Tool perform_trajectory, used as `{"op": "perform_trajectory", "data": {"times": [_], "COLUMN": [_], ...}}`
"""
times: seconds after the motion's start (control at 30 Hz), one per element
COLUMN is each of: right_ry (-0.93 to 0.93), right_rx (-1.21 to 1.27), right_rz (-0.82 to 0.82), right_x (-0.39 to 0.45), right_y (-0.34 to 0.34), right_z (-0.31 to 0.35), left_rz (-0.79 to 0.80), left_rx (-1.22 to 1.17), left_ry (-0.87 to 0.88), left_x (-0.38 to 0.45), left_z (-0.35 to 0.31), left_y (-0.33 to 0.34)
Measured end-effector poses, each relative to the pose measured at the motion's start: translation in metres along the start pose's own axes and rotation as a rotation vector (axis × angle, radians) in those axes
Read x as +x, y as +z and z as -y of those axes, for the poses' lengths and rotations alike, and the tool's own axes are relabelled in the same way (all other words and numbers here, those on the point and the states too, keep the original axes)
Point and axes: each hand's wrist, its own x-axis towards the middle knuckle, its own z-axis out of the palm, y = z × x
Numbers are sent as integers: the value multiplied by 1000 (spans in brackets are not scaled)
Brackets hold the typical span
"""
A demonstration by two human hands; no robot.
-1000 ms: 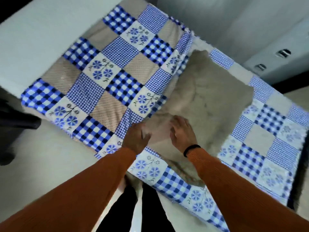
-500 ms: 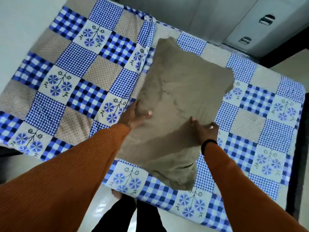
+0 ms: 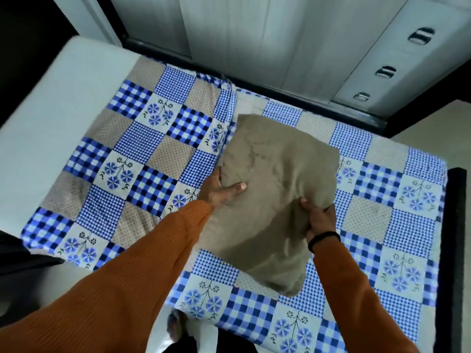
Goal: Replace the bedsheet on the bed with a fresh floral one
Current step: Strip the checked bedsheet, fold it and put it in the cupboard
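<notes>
A blue, white and beige patchwork bedsheet with blue flowers [image 3: 158,159] covers the bed. A grey-brown pillow [image 3: 275,179] is lifted off the sheet, tilted, over the middle of the bed. My left hand [image 3: 219,192] grips the pillow's left edge, thumb on top and fingers hidden behind it. My right hand [image 3: 319,220] grips its right edge, fingers curled into the fabric; a black band sits on that wrist. Both arms wear orange sleeves.
A white panel [image 3: 51,103] borders the bed's left side. A dark frame rail [image 3: 455,238] runs along the right edge. Grey wardrobe doors with metal handles [image 3: 386,71] stand behind the bed. Pale floor and my feet [image 3: 175,327] lie at the near edge.
Both hands moved from lying on the pillow to gripping its two sides, and the pillow has risen off the sheet and bunched. The view swung toward the wardrobe.
</notes>
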Motion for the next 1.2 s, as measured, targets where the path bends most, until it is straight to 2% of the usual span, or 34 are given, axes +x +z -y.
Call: {"op": "perform_trajectory", "data": {"times": [0.17,0.37,0.53,0.8,1.0,1.2], "right_ry": [-65,-130,-155,-80,-25,27], "right_rx": [127,103,98,163,175,181], "right_rz": [45,204,397,502,492,560], "right_x": [-54,-138,-231,-378,-430,-438], "right_y": [18,80,157,304,402,514], "right_z": [24,30,6,-74,-110,-127], "left_rz": [-25,-148,-264,-360,-377,-401], "left_rx": [-4,-112,-129,2,73,100], "left_ry": [77,93,131,107,106,122], "left_x": [-34,-90,-145,-221,-236,-194], "left_z": [-30,-25,2,44,43,34], "left_y": [-39,-136,-249,-469,-589,-693]}}
